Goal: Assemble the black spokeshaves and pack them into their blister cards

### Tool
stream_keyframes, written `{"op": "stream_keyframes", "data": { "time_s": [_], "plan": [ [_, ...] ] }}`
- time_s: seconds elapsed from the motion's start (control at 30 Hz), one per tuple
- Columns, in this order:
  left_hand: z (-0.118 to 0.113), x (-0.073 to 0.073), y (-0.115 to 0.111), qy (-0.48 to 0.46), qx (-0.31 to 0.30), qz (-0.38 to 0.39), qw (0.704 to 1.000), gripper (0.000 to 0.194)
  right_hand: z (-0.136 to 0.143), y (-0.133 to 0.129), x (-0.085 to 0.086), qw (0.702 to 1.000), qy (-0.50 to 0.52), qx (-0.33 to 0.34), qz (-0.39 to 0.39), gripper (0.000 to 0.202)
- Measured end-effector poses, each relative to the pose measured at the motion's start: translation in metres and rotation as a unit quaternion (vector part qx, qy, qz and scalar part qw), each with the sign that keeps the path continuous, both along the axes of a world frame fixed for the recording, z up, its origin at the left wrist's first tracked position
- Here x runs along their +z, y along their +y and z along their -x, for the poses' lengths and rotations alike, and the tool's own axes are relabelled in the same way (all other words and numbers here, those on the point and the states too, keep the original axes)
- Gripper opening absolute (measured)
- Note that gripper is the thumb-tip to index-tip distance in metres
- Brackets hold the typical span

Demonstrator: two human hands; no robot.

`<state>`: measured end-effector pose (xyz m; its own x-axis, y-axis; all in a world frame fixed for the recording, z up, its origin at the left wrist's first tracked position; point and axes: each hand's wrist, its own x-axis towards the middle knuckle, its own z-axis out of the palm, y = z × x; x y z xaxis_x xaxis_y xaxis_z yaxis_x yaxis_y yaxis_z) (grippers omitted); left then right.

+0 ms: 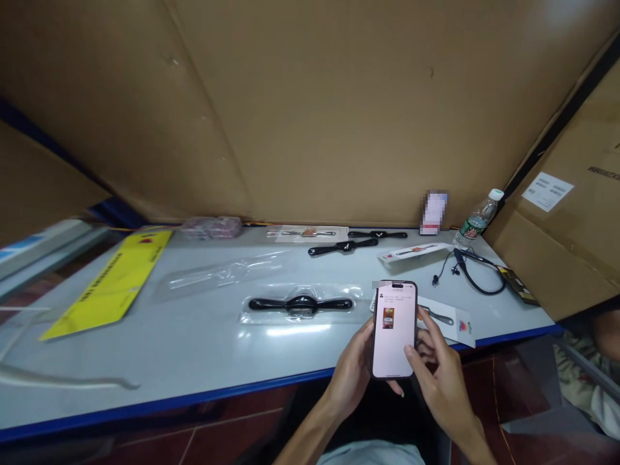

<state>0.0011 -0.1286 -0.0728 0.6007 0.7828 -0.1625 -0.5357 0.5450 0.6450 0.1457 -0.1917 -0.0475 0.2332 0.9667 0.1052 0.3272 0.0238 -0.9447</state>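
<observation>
A smartphone (395, 336) with a lit pinkish screen is held upright over the table's front edge. My left hand (352, 371) grips its left side, fingertips showing below it. At its right side, my right hand (438, 371) holds it too, the thumb on the screen's lower right. Left of the phone lies a black tool (301, 304) in a clear plastic tray. Two more black tools (343, 247) (378, 235) rest further back. Partly behind my right hand is a white card package (455, 323), and another card (411, 253) lies beyond it.
A yellow sign (113, 278) and clear plastic packaging (227, 272) lie on the left. At the back right are a second phone (434, 213), a bottle (477, 219) and neckband earphones (477, 284). Cardboard walls (329, 110) enclose the table (194, 355).
</observation>
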Motion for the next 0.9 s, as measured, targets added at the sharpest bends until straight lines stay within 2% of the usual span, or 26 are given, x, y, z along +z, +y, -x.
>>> {"op": "stream_keyframes", "data": {
  "time_s": [0.17, 0.27, 0.37, 0.5, 0.63, 0.77, 0.83, 0.9],
  "plan": [
    [-0.002, 0.001, -0.003, 0.000, 0.000, -0.003, 1.000, 0.054, 0.004, -0.002, 0.003, 0.999, -0.027, -0.013, -0.030, 0.066],
    [-0.003, 0.004, -0.005, 0.002, 0.014, -0.001, 1.000, 0.053, 0.005, -0.004, 0.001, 0.994, -0.092, -0.019, -0.063, 0.067],
    [-0.003, 0.009, -0.007, 0.009, 0.035, 0.000, 0.999, 0.053, 0.006, -0.004, -0.002, 0.975, -0.195, -0.033, -0.106, 0.068],
    [-0.004, 0.012, -0.009, 0.010, 0.050, 0.004, 0.999, 0.057, 0.005, -0.003, -0.005, 0.942, -0.293, -0.002, -0.161, 0.060],
    [-0.002, 0.009, -0.008, 0.014, 0.043, 0.003, 0.999, 0.059, 0.004, -0.002, -0.005, 0.934, -0.312, 0.006, -0.172, 0.061],
    [0.000, 0.007, -0.009, 0.027, 0.046, 0.017, 0.998, 0.062, 0.002, -0.001, -0.002, 0.922, -0.347, 0.037, -0.169, 0.051],
    [0.001, 0.007, -0.008, 0.028, 0.047, 0.017, 0.998, 0.062, 0.000, -0.001, 0.000, 0.931, -0.324, 0.054, -0.161, 0.051],
    [0.002, 0.008, -0.008, 0.021, 0.041, 0.013, 0.999, 0.061, -0.001, -0.001, 0.000, 0.952, -0.258, 0.054, -0.154, 0.056]
  ]
}}
